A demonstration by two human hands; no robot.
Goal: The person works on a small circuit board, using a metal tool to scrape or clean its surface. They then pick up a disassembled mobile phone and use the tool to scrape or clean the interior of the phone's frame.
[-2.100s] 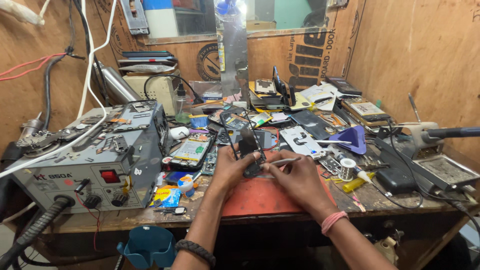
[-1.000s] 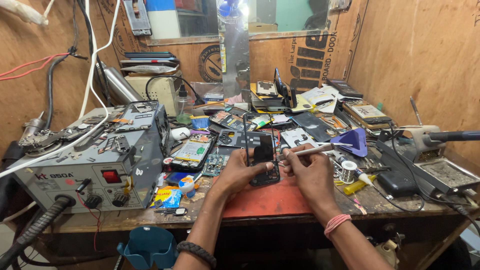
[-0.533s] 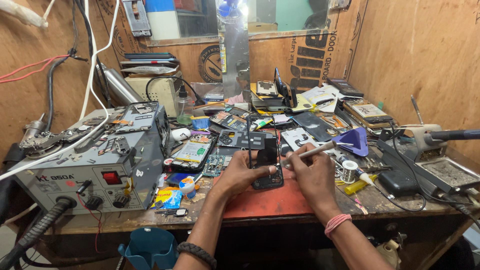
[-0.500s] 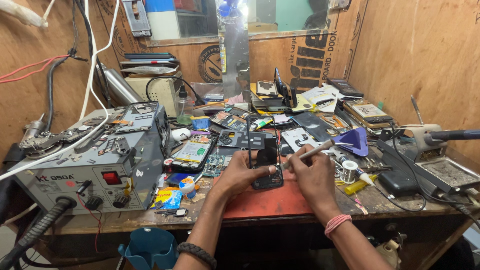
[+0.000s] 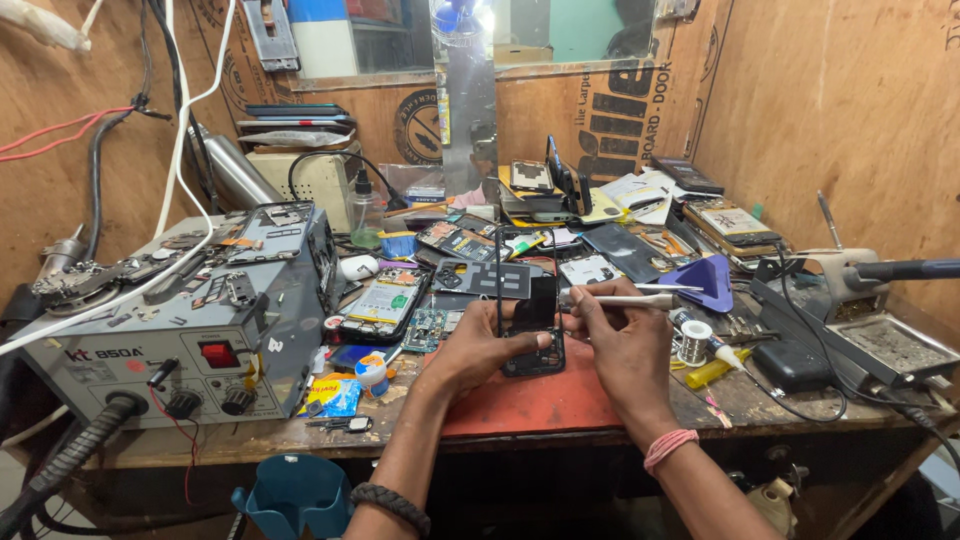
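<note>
Left hand (image 5: 480,345) grips the dark phone frame (image 5: 531,325), now raised upright over the red mat (image 5: 520,405) on the worktop (image 5: 300,430) — right hand (image 5: 625,340) pinches tweezers (image 5: 625,299), lifted off the work — repositioning, apparently.

The left hand (image 5: 478,350) hides the phone frame's (image 5: 530,322) lower left edge
</note>
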